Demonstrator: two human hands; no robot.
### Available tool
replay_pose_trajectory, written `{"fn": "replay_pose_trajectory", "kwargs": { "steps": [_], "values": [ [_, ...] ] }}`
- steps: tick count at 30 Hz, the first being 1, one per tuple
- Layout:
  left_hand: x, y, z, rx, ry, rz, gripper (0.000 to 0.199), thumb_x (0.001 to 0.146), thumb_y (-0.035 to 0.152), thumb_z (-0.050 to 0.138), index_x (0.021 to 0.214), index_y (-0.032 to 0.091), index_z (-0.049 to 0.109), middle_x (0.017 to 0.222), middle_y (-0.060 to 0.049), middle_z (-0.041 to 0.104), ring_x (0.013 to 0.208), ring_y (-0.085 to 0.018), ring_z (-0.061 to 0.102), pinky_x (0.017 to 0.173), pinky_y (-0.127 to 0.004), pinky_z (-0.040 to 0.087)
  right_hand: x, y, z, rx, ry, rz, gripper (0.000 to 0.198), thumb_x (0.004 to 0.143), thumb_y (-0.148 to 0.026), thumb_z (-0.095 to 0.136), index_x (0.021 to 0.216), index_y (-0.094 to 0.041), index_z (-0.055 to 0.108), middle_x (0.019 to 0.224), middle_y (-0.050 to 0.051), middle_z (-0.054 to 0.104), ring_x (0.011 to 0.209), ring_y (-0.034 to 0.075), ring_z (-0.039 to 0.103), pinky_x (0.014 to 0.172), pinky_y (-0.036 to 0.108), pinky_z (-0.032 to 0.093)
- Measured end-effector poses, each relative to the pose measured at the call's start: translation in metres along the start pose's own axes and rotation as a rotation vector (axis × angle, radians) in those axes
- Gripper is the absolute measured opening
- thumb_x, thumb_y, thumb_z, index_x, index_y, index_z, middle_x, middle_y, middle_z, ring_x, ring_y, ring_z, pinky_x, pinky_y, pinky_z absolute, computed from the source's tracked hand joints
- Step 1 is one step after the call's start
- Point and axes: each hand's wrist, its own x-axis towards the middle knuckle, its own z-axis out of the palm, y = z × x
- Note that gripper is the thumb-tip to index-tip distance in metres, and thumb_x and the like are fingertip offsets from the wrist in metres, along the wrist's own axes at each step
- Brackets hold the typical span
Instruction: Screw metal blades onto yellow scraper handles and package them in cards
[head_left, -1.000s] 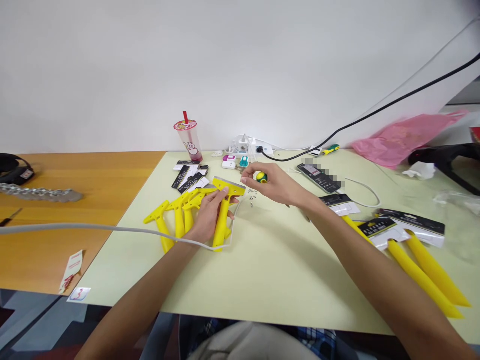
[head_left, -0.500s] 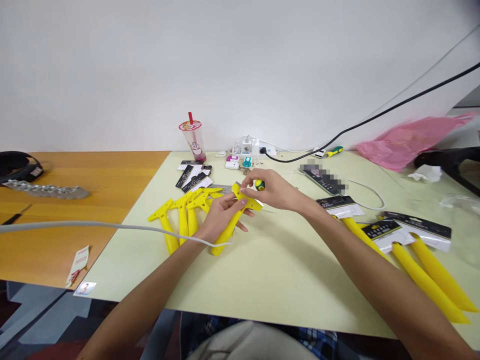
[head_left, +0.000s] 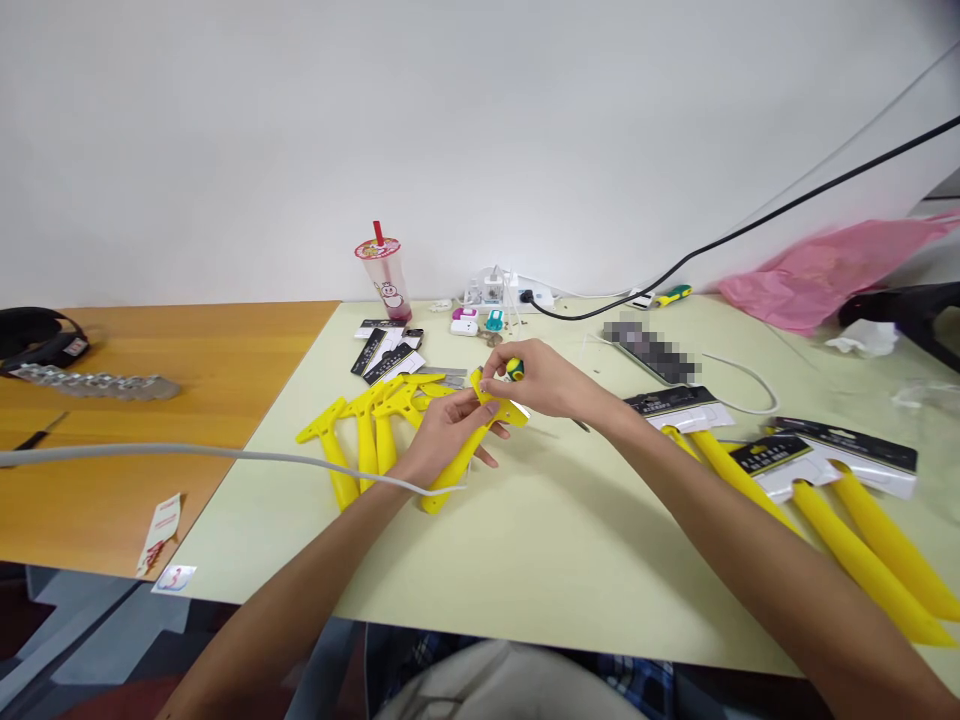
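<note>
My left hand (head_left: 448,432) is closed around the handle of a yellow T-shaped scraper (head_left: 459,462), its head raised toward my right hand. My right hand (head_left: 529,375) pinches at the scraper's head with thumb and index finger; whether a small part sits between the fingertips is hidden. Tucked in that same hand is a green-and-yellow screwdriver (head_left: 515,369), with a dark shaft tip showing below the wrist. Left of my hands several more yellow scrapers (head_left: 365,440) lie side by side. Thin metal blades (head_left: 454,373) lie behind them, partly covered.
Black-and-white packaging cards (head_left: 388,355) and a drink cup (head_left: 386,280) stand back left. A power strip (head_left: 491,290) with a black cable lies by the wall. Carded yellow handles (head_left: 862,560) lie right, near a pink bag (head_left: 814,280). A grey cable (head_left: 225,451) crosses before my left forearm.
The view has shifted slightly. My right fingertips stay at the scraper's head, with only a small shift of the hand; a dark shaft tip now shows below the right wrist.
</note>
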Motion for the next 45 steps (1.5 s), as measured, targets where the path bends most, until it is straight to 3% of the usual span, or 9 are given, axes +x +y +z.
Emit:
{"fn": "replay_pose_trajectory", "kwargs": {
  "steps": [4, 6, 10, 15, 19, 26, 34, 40, 45],
  "values": [
    [0.0, 0.002, 0.001, 0.009, 0.005, -0.013, 0.046, 0.085, 0.052, 0.088, 0.115, 0.018, 0.079, 0.122, -0.017, 0.078, 0.099, -0.032, 0.081, 0.054, -0.034, 0.069, 0.003, 0.006, 0.001, 0.02, 0.052, 0.015, 0.02, 0.085, -0.036, 0.078, 0.093, -0.02, 0.069, 0.101, 0.005, 0.075, 0.087, 0.019, 0.066, 0.074, 0.031, 0.045],
    [0.001, 0.002, 0.001, -0.004, 0.035, -0.008, 0.045, 0.085, 0.051, 0.088, 0.113, 0.018, 0.078, 0.12, -0.017, 0.078, 0.098, -0.032, 0.081, 0.053, -0.034, 0.069, 0.005, 0.011, -0.003, 0.03, 0.084, -0.02, 0.022, 0.09, -0.041, 0.074, 0.093, -0.02, 0.068, 0.1, 0.006, 0.075, 0.089, 0.021, 0.067, 0.077, 0.032, 0.047],
    [0.005, 0.004, -0.002, -0.079, 0.195, 0.076, 0.043, 0.084, 0.049, 0.089, 0.109, 0.017, 0.074, 0.116, -0.015, 0.078, 0.097, -0.028, 0.081, 0.053, -0.029, 0.067, 0.007, 0.026, -0.02, -0.094, 0.13, -0.02, 0.017, 0.098, -0.035, 0.064, 0.094, -0.02, 0.072, 0.102, 0.007, 0.079, 0.091, 0.022, 0.069, 0.082, 0.034, 0.048],
    [0.008, 0.01, -0.01, -0.16, 0.374, 0.251, 0.049, 0.083, 0.052, 0.088, 0.115, 0.019, 0.071, 0.118, -0.011, 0.077, 0.102, -0.024, 0.079, 0.058, -0.024, 0.067, 0.009, 0.05, -0.027, -0.276, -0.25, 0.022, 0.005, 0.087, -0.025, 0.078, 0.091, -0.021, 0.078, 0.103, 0.005, 0.081, 0.094, 0.023, 0.071, 0.081, 0.032, 0.047],
    [0.008, 0.011, -0.013, -0.162, 0.437, 0.32, 0.045, 0.085, 0.053, 0.087, 0.111, 0.02, 0.07, 0.111, -0.009, 0.078, 0.105, -0.024, 0.079, 0.061, -0.022, 0.066, 0.014, 0.06, -0.009, -0.287, -0.348, 0.016, 0.008, 0.08, -0.021, 0.083, 0.087, -0.022, 0.079, 0.1, 0.003, 0.081, 0.091, 0.022, 0.071, 0.077, 0.03, 0.046],
    [0.009, 0.01, -0.013, -0.179, 0.43, 0.326, 0.045, 0.085, 0.051, 0.087, 0.114, 0.021, 0.07, 0.11, -0.007, 0.078, 0.104, -0.023, 0.079, 0.06, -0.02, 0.064, 0.02, 0.068, 0.006, -0.312, -0.406, 0.028, 0.007, 0.085, -0.017, 0.076, 0.088, -0.022, 0.079, 0.096, 0.003, 0.082, 0.089, 0.02, 0.072, 0.076, 0.027, 0.046],
    [0.009, 0.009, -0.015, -0.179, 0.42, 0.348, 0.045, 0.086, 0.053, 0.086, 0.112, 0.021, 0.069, 0.11, -0.008, 0.078, 0.103, -0.023, 0.079, 0.061, -0.021, 0.065, 0.019, 0.076, 0.01, -0.429, -0.366, 0.066, 0.013, 0.095, -0.024, 0.069, 0.101, -0.021, 0.08, 0.111, 0.012, 0.081, 0.103, 0.027, 0.071, 0.079, 0.031, 0.047],
    [0.008, 0.01, -0.014, -0.169, 0.421, 0.339, 0.046, 0.085, 0.053, 0.086, 0.113, 0.021, 0.068, 0.118, -0.009, 0.078, 0.105, -0.023, 0.078, 0.06, -0.02, 0.064, 0.017, 0.071, 0.012, -0.469, -0.347, 0.067, 0.015, 0.093, -0.017, 0.067, 0.103, -0.02, 0.079, 0.118, 0.014, 0.08, 0.11, 0.03, 0.071, 0.081, 0.033, 0.048],
    [0.008, 0.009, -0.014, -0.168, 0.412, 0.348, 0.044, 0.088, 0.052, 0.085, 0.113, 0.02, 0.069, 0.113, -0.009, 0.077, 0.098, -0.021, 0.078, 0.059, -0.02, 0.064, 0.017, 0.067, 0.01, -0.477, -0.355, 0.071, 0.014, 0.094, -0.015, 0.067, 0.101, -0.02, 0.078, 0.116, 0.013, 0.081, 0.107, 0.03, 0.072, 0.08, 0.033, 0.048]
  ]
}}
